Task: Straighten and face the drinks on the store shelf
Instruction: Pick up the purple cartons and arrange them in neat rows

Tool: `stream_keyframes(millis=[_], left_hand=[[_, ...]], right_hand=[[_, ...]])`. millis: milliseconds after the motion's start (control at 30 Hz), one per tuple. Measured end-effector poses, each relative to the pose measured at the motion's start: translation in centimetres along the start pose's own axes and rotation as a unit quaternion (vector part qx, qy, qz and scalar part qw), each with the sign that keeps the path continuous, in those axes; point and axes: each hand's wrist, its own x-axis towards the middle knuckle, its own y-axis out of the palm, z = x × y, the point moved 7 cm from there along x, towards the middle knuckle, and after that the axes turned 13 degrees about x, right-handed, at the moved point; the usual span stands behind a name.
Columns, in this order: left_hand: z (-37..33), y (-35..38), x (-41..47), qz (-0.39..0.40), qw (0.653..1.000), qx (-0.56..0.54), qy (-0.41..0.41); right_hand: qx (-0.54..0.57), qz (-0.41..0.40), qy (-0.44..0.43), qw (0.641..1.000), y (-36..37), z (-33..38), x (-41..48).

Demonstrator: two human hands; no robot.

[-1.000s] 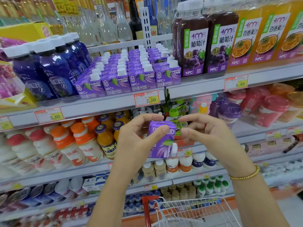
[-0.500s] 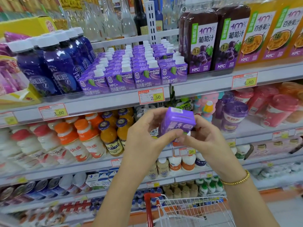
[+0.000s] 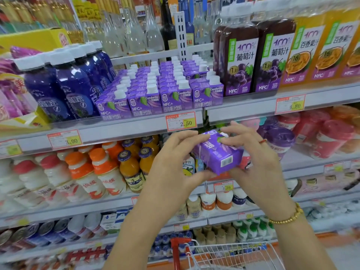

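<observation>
A purple juice carton [image 3: 216,153] lies tipped on its side between the left grip [image 3: 175,164] and right grip [image 3: 255,158], both curled round it. Its barcode faces the camera and its white cap is at the far end. Matching cartons [image 3: 144,104] stand on the shelf [image 3: 116,129] above the grips.

The small purple cardboard juice carton [image 3: 212,152] carries a black-and-white striped barcode [image 3: 227,162]. Shelved purple cartons [image 3: 145,106] have white caps [image 3: 152,88], as do the dark blue plastic bottles [image 3: 76,88].
</observation>
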Motion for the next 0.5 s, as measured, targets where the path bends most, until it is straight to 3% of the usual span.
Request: stream_keyframes(millis=[133,233,300,367,433,500], left_hand=[[-1.6,-0.5,0.2,-0.1,0.984,0.119,0.09],[-2.4,-0.9,0.2,-0.14,0.975,0.092,0.146],[-1.8,-1.2,0.7,-0.138,0.983,0.008,0.116],[-0.2,-1.1,1.6,-0.11,0.986,-0.123,0.034],[1.3,-0.3,2.2,-0.066,0.967,-0.242,-0.043],[2.3,0.5,2.4,-0.035,0.953,-0.288,-0.083]], right_hand=[[-0.074,-0.011,-0.05,0.996,-0.6,1.2,1.2],[-0.046,-0.003,-0.036,0.998,-1.5,1.7,1.9],[0.036,0.011,0.013,0.999,-1.7,1.2,2.2],[0.157,-0.002,0.098,0.983,-1.8,0.0,2.2],[0.244,-0.008,0.159,0.957,-1.4,-0.9,2.3],[0.273,0.0,0.186,0.944,-0.9,-1.3,2.6]])
